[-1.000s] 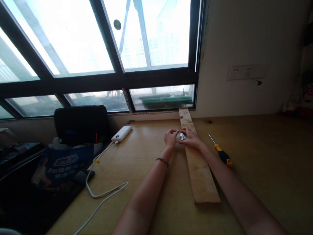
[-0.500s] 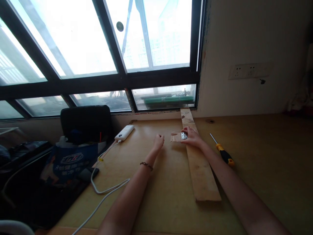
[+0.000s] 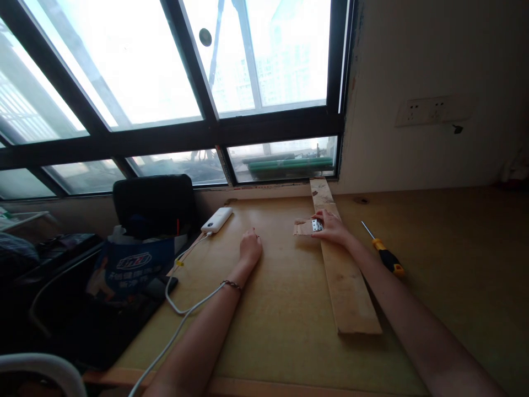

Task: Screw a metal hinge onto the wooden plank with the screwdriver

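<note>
— What are the fingers of the right hand (image 3: 333,229) doing?

— They lie flat and close together, pressing on a small metal hinge (image 3: 317,225). The hinge sits where a little wood block (image 3: 303,227) meets the long wooden plank (image 3: 343,270), near the plank's far end.

— And the left hand (image 3: 250,246)?

— It rests on the tabletop (image 3: 285,309), well apart from the hinge. The fingers look curled under, but from here I cannot tell whether they pinch something or hold nothing.

— What lies around them?

— A screwdriver (image 3: 384,255) with a yellow and black handle lies to the right of the plank, near the right forearm. To the left, a white power bank (image 3: 216,219) sits near the window, its white cable (image 3: 182,309) trailing past the left wrist. Beyond the table's left edge stands a black chair (image 3: 154,204) and a blue bag (image 3: 132,267).
</note>
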`<state>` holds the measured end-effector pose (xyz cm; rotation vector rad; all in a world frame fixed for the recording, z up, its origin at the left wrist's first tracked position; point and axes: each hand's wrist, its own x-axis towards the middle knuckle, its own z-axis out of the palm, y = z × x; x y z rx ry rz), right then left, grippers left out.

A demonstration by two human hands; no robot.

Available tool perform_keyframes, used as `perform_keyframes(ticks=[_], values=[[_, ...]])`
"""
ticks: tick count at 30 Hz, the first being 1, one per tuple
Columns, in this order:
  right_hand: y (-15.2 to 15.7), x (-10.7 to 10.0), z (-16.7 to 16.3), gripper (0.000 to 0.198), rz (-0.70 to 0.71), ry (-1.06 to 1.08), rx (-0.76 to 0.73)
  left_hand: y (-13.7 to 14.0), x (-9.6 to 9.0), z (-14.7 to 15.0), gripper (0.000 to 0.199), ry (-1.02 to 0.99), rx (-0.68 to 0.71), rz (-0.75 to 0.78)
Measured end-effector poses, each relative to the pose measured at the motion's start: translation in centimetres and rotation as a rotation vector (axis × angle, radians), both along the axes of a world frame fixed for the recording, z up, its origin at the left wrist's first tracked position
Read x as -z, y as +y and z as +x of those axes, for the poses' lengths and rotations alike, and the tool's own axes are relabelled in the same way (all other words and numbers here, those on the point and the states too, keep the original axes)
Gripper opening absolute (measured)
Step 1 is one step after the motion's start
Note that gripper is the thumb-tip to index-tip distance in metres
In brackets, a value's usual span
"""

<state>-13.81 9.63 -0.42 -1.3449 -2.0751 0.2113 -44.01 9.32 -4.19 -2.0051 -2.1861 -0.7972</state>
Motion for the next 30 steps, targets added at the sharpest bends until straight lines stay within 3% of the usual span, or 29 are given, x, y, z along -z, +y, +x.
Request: perform_keyframes(ticks=[4, 9, 13, 18, 25, 30], values=[[0.1, 0.1, 0.0, 0.065, 0.01, 0.001, -0.007, 0.4, 0.2, -1.3, 0.037, -0.107, -0.032, -0.013], [0.2, 0.2, 0.0, 0.066, 0.003, 0.017, -0.009, 0.3, -0.3, -2.7, 0.024, -0.205, -0.007, -0.116], [0.2, 0.2, 0.1, 0.066, 0.003, 0.022, -0.016, -0.3, -1.3, -2.7, 0.02, -0.182, 0.019, -0.23], [0.1, 0.1, 0.0, 0.065, 0.002, 0.03, -0.014, -0.5, -2.2, -2.8, 0.015, -0.089, -0.112, -0.237], [0.1, 0.1, 0.0, 0.065, -0.004, 0.019, -0.007, -0.3, -2.5, -5.1, 0.009, -0.138, -0.101, -0.358], [0.3, 0.3, 0.0, 0.064, 0.012, 0.019, -0.003, -0.5, -2.0, -5.3, 0.021, -0.166, -0.169, -0.204]])
